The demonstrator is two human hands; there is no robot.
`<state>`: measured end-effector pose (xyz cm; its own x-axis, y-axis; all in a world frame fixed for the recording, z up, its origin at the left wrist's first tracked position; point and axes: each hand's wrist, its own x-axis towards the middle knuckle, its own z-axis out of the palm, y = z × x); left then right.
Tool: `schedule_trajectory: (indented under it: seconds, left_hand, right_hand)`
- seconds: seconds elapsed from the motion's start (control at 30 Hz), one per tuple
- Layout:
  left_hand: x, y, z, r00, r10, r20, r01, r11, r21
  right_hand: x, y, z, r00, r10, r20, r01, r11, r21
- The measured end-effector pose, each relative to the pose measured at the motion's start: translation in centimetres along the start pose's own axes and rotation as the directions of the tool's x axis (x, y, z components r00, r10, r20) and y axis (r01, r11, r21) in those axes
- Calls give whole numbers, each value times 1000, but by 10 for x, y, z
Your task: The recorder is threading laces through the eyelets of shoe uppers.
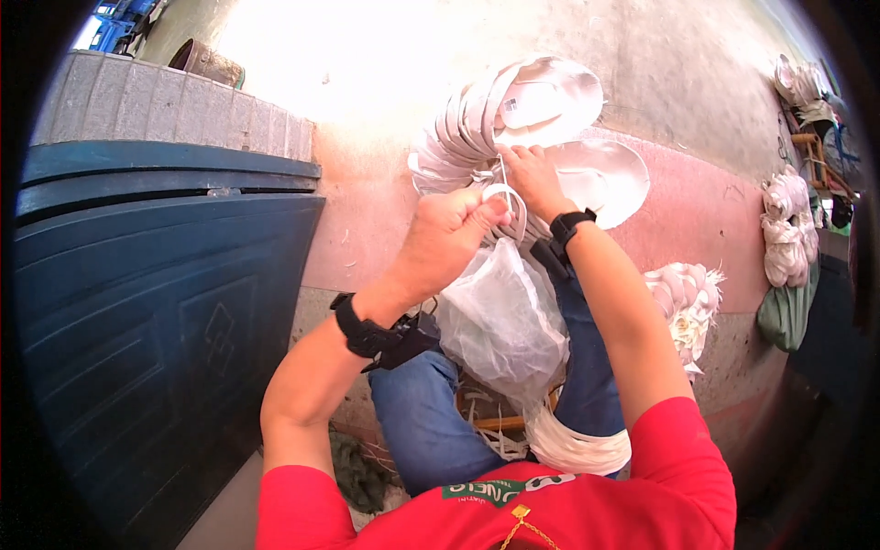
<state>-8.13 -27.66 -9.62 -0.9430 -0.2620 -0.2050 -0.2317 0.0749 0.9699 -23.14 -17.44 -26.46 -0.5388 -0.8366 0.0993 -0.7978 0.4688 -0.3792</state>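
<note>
You sit over a floor point(706, 69), pale grey at the top of the frame and pinkish across the middle. A dark blue door point(165, 302) fills most of the left side, and a grey ledge point(174, 105) runs above it at the upper left. Your red shirt point(605, 504) spans the bottom of the frame, with your blue jeans point(417, 417) spread just above it.

At upper centre is the stack point(477, 115) of white, shoe-shaped pieces — many nested edge to edge, with broad oval faces turned up on its right side. Below it, between your knees, a clear plastic bag point(504, 316) bulges, crumpled. To the right of your right forearm lies a white bundle point(683, 307) with frayed ends; more white bundles point(788, 225) sit near the right edge, above a green sack point(788, 316). At the lower centre, a sheaf point(577, 445) of pale strands curves by your leg.

Your left hand point(456, 229), in the middle of the frame, is clenched with the thumb pressed down on a white strip point(523, 216), which loops out beside the thumb. Your right hand point(534, 179) is up and to the right of it, fingers bent at the edge of the stack, close to the strip's upper stretch — you cannot tell from here what the fingertips pinch. A black strap point(573, 223) circles your right wrist.
</note>
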Motion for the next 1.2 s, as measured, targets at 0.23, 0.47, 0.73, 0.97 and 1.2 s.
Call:
schedule_trajectory:
  seconds: [0.23, 0.47, 0.73, 0.97, 1.2]
  left_hand:
    - [0, 6, -63, 943, -15, -332, -90, 951, -297]
    - [-43, 13, -67, 959, -119, -257, -69, 782, -619]
    - [-66, 7, -60, 967, -225, -123, 182, 941, -287]
    - [11, -85, -17, 999, 12, 52, -40, 812, 583]
    - [-30, -129, -64, 998, -11, -61, 49, 744, 666]
  right_hand:
    - [-11, -26, 0, 965, 168, 200, -256, 757, 601]
    - [-42, -61, -26, 912, 58, 406, -392, 409, 824]
    - [-73, -81, -35, 826, 182, 534, -529, -80, 845]
    - [-89, -106, -61, 817, 39, 575, -576, 86, 813]
    - [-88, -110, -59, 801, 57, 596, -599, 49, 799]
